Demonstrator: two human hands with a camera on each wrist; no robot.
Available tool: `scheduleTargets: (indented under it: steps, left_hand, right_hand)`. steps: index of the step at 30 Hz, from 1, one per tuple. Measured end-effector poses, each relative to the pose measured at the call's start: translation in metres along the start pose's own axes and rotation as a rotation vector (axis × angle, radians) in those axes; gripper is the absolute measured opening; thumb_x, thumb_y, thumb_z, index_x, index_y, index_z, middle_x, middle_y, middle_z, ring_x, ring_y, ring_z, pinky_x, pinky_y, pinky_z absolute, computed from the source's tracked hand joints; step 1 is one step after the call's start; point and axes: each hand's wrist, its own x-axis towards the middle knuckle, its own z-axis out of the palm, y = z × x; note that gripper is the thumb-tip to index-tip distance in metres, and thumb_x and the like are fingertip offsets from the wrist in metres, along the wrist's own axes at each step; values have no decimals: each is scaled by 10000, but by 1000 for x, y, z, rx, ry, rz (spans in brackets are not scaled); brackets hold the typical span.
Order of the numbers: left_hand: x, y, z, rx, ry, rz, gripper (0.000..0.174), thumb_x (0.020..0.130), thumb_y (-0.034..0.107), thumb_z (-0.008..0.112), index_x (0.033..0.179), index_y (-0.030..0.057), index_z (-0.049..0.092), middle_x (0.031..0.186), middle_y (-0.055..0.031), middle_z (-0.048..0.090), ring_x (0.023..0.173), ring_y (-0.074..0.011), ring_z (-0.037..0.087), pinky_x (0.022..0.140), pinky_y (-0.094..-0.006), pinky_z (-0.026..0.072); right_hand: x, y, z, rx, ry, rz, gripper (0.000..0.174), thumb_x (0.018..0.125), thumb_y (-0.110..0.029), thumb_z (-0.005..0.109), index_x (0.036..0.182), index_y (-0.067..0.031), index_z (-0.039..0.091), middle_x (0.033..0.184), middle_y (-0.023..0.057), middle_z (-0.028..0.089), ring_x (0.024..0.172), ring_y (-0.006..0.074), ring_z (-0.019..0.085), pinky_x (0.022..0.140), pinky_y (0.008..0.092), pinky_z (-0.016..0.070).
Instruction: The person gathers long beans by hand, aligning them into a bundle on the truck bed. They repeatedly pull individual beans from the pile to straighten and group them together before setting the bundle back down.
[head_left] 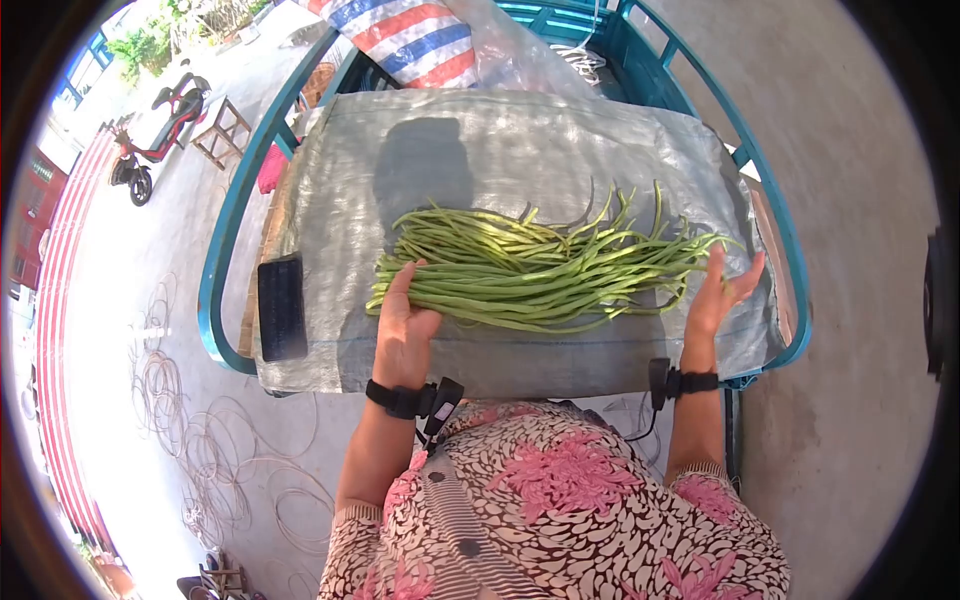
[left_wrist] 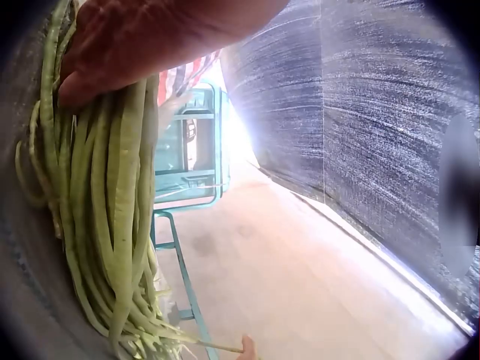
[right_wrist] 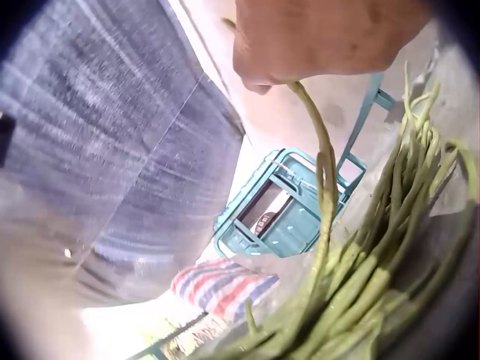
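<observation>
A spread bundle of long green beans (head_left: 520, 285) lies across a grey woven sheet (head_left: 560, 130). At the bundle's left end my left hand (head_left: 402, 325) grips several of the beans, its fingers partly hidden among them in the left wrist view. Off the right end, my right hand (head_left: 712, 295) is raised a little. In the right wrist view, that hand (right_wrist: 322, 41) pinches the end of one long bean (right_wrist: 324, 172), which hangs from the fingers down toward the bundle.
A dark phone-like slab (head_left: 281, 308) lies at the sheet's left edge. Blue-green rails (head_left: 222, 260) flank the cart bed on both sides. A striped bag (head_left: 410, 40) sits at the back. Beyond are a parked scooter (head_left: 165, 135) and a stool (head_left: 220, 130).
</observation>
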Motion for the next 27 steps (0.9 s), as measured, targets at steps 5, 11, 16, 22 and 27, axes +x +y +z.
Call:
scheduleTargets:
  steps: [5,11,16,22,27]
  left_hand:
    - [2,8,5,23,-14,-27,199,939,128,625,1076,-13,594,1139,-162,613,1098,-333,581,1023,-523,453]
    - [14,7,6,18,-8,-8,162,930,110,630,1031,-15,608,1106,-161,622,1071,-325,594,1005,-511,471]
    - [15,5,1,9,-39,42,290,916,110,650,1157,-30,565,1192,-168,607,1137,-327,575,1051,-511,441]
    - [0,-1,13,-3,-121,96,387,920,157,643,1229,-40,520,1217,-160,593,1145,-313,574,1052,-474,449]
    - [-14,-1,20,110,-219,217,367,933,183,624,1216,-35,539,1221,-171,605,1140,-296,589,1036,-430,460]
  right_hand:
    - [-9,-10,-4,-381,-405,-427,444,845,-319,741,1201,-68,660,1080,107,588,1037,208,535,880,383,438]
    - [35,23,8,446,-414,593,605,783,-24,758,1333,-19,508,1077,150,595,1035,233,570,864,385,468]
    - [22,-37,-3,-216,-128,-415,453,793,-31,747,1211,-24,574,1120,183,610,1117,303,585,931,412,472]
    - [-80,-85,-13,71,-1181,-499,188,786,-196,763,946,-129,692,916,46,674,928,250,629,802,372,502]
    - [-112,-66,8,101,-1155,-704,231,758,-194,761,958,-112,677,881,62,653,844,277,608,755,395,493]
